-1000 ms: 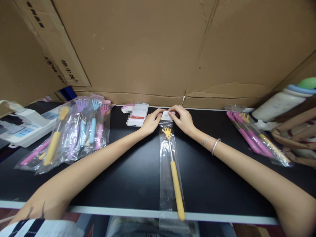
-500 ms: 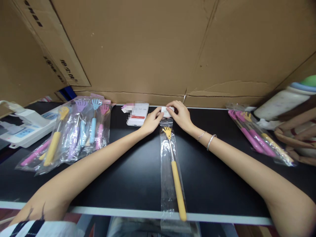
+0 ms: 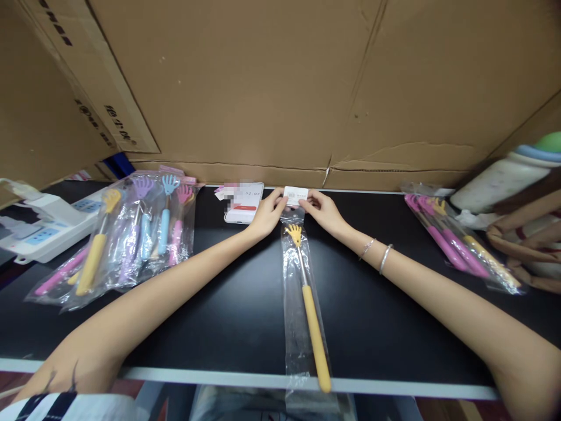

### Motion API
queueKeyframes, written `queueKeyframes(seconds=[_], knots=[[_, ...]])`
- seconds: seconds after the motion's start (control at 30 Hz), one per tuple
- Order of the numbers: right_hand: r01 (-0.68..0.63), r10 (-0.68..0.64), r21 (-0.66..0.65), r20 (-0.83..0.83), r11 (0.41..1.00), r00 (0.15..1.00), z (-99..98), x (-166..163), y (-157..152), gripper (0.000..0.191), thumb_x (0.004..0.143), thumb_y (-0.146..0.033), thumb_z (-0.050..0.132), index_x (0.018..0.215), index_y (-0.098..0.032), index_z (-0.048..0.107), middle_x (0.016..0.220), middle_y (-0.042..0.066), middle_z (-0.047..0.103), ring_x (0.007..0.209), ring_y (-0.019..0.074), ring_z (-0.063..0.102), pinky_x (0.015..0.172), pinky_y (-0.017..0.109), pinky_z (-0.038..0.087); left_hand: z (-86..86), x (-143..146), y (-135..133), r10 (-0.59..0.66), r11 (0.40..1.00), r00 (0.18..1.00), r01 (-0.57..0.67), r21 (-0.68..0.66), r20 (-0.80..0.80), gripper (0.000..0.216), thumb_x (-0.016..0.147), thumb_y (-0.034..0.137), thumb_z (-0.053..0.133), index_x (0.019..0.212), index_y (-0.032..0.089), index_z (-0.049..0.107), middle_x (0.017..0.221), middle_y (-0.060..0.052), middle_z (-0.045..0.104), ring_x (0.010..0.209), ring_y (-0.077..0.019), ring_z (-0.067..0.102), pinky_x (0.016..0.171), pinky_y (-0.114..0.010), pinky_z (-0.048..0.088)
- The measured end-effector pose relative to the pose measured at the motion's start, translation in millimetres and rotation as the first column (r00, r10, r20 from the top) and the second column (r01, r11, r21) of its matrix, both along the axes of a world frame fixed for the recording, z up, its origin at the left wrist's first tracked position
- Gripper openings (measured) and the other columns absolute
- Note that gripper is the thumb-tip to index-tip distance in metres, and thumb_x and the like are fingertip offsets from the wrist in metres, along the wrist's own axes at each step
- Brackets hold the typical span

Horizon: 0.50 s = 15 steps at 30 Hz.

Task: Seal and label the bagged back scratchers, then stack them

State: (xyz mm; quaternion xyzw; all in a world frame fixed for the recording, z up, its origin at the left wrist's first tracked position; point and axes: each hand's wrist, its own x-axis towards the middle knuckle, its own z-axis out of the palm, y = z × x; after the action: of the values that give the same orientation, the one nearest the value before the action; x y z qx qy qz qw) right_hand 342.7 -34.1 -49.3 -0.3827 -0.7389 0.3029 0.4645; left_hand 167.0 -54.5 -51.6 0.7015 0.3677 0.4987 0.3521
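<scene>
A yellow-handled back scratcher [image 3: 314, 330] with a small hand-shaped head lies inside a clear plastic bag [image 3: 294, 333]. The bag stretches down the middle of the table and over its front edge. At its far end sits a white label [image 3: 296, 195] with small print. My left hand [image 3: 269, 213] pinches the bag's top at the label's left side. On the other side, my right hand [image 3: 323, 211] has thumb and fingers closed at the label's right edge, also on the bag's top. The fingertips behind the label are hidden.
Several bagged back scratchers [image 3: 140, 234] lie at the left, beside a white power strip [image 3: 48, 234]. A phone [image 3: 243, 203] rests behind my left hand. More bagged back scratchers [image 3: 456, 240] and a white bottle [image 3: 499, 184] are at the right. A cardboard wall [image 3: 263, 88] closes the back.
My right hand has slid right, from over the label to its right edge, so more of the label shows. My left hand has hardly moved.
</scene>
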Motion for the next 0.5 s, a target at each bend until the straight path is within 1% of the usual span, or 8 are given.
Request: queueKeyframes(seconds=[0.07, 0.27, 0.5], knots=[[-0.022, 0.022, 0.002, -0.01, 1.0, 1.0, -1.5, 0.3, -1.6, 0.024, 0.079, -0.043, 0.059, 0.08, -0.019, 0.056, 0.077, 0.002, 0.064, 0.073, 0.016, 0.06, 0.071, 0.031, 0.048, -0.4, -0.5, 0.2, 0.007, 1.0, 1.0, -0.007, -0.009, -0.007, 0.019, 0.092, 0.027, 0.042, 0.105, 0.016, 0.051, 0.09, -0.005, 0.069, 0.077, -0.0127, 0.065, 0.076, -0.025, 0.05], [-0.055, 0.054, -0.024, -0.066, 0.998, 0.996, -3.4, -0.1, -1.2, 0.027, 0.077, -0.046, 0.061, 0.079, -0.019, 0.056, 0.073, 0.002, 0.063, 0.069, 0.016, 0.061, 0.07, 0.032, 0.051, -1.4, -0.8, 1.1, -0.01, 1.0, 1.0, 0.01, -0.025, -0.003, 0.022, 0.092, 0.028, 0.042, 0.109, 0.016, 0.05, 0.086, -0.005, 0.069, 0.074, -0.0134, 0.065, 0.075, -0.027, 0.05], [-0.068, 0.064, -0.052, -0.078, 0.996, 0.995, -4.3, 0.1, -0.6, 0.03, 0.075, -0.046, 0.064, 0.085, -0.019, 0.057, 0.076, 0.002, 0.064, 0.069, 0.015, 0.061, 0.07, 0.03, 0.051, -3.5, -0.2, 2.4, 0.006, 1.0, 1.0, -0.006, -0.005, 0.012, 0.017, 0.089, 0.024, 0.045, 0.104, 0.017, 0.051, 0.077, -0.001, 0.067, 0.067, -0.0117, 0.064, 0.07, -0.024, 0.048]])
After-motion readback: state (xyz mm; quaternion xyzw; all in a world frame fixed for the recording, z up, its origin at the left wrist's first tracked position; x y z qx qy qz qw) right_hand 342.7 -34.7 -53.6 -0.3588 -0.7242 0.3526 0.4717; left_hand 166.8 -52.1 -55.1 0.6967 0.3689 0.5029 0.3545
